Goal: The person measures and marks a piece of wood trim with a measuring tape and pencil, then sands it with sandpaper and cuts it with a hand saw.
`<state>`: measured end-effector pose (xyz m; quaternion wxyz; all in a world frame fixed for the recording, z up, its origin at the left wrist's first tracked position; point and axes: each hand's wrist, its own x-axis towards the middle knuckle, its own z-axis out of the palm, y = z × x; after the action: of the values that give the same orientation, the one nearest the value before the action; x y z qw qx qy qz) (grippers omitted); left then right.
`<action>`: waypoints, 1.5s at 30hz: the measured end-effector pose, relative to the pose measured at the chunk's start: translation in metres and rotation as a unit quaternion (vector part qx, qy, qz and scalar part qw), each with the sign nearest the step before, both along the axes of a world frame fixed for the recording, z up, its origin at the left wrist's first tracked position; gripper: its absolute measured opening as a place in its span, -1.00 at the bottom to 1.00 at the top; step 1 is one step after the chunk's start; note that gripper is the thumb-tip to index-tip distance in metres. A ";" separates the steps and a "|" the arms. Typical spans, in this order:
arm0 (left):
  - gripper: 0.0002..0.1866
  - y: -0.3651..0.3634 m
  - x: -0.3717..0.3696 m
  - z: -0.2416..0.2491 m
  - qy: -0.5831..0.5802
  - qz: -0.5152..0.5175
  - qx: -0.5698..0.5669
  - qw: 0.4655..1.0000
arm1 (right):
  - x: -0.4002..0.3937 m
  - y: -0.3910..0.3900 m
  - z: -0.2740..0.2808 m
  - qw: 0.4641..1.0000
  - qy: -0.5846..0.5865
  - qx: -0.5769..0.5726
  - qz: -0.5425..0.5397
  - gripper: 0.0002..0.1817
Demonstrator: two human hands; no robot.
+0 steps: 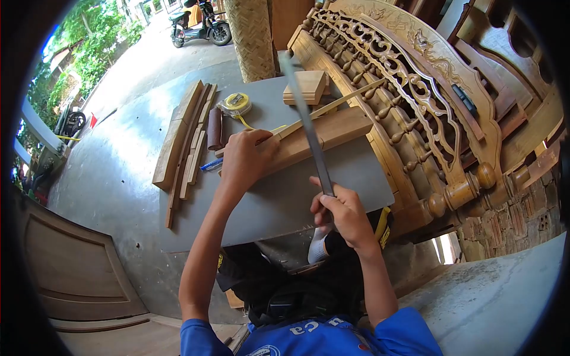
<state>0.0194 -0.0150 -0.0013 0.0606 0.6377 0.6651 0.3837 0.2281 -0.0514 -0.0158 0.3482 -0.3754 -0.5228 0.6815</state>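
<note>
Left hand (pixel 246 159): lying palm-down on the wooden board (pixel 320 139), fingers (pixel 261 142) curled and pressing together over its near end, apparently pinning it so it is not shifting under the blade.

Right hand (pixel 343 215): fingers (pixel 332 209) wrapping closed around the near end of the saw blade (pixel 309 118), which is running up and away from them, crossing the board just beyond the left fingers. The blade is standing on edge across the board, seemingly set for a cross cut.

Wooden board: lying flat on the grey tabletop (pixel 279 202), partly under the left fingers, its far end reaching toward the carved wooden railing (pixel 404 95).

Thin wooden strip (pixel 338 104): lying slantwise above the board, past the left fingers.

Tape measure (pixel 236 105): sitting beyond the left fingers, its yellow tape trailing toward them.

Small moulded block (pixel 306 87): resting well beyond both hands, next to the blade's far end.

Stack of wooden slats (pixel 184 139): lying to the outer side of the left fingers, near the tabletop edge. A brown cylinder (pixel 214 128) is sitting between the slats and the tape measure.

Blue pen (pixel 211 165): lying just beside the left wrist.
</note>
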 end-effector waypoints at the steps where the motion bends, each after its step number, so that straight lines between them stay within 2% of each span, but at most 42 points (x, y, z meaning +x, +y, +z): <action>1: -0.73 -0.001 0.000 -0.002 0.007 0.001 0.006 1.000 | 0.000 0.001 -0.001 1.000 -0.014 0.011 0.011 -0.53; 4: -0.74 -0.003 0.000 -0.002 0.006 -0.012 0.008 1.000 | -0.008 0.004 -0.007 0.972 -0.115 0.204 -0.017 -0.53; 7: -0.75 -0.005 0.001 -0.002 -0.003 -0.030 0.015 0.999 | -0.017 0.003 -0.004 0.954 -0.159 0.249 -0.046 -0.49; 14: -0.77 -0.002 -0.004 -0.001 -0.030 -0.040 -0.018 0.999 | -0.023 0.004 -0.004 0.933 -0.197 0.300 -0.042 -0.39; 23: -0.80 -0.006 -0.002 0.002 -0.046 -0.051 -0.001 0.998 | -0.029 0.006 -0.001 0.917 -0.234 0.321 -0.026 -0.33; 32: -0.85 -0.007 0.003 -0.012 0.061 -0.035 0.120 0.990 | -0.035 0.006 -0.001 0.889 -0.301 0.345 -0.021 -0.27; 45: -0.86 -0.009 0.008 -0.013 0.085 -0.007 0.117 0.990 | -0.041 -0.004 -0.001 0.811 -0.428 0.398 -0.012 -0.19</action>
<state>0.0275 -0.0242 -0.0139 -0.0682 0.6750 0.6143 0.4029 0.1869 -0.0549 -0.0163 0.2161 -0.4643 -0.8398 0.1802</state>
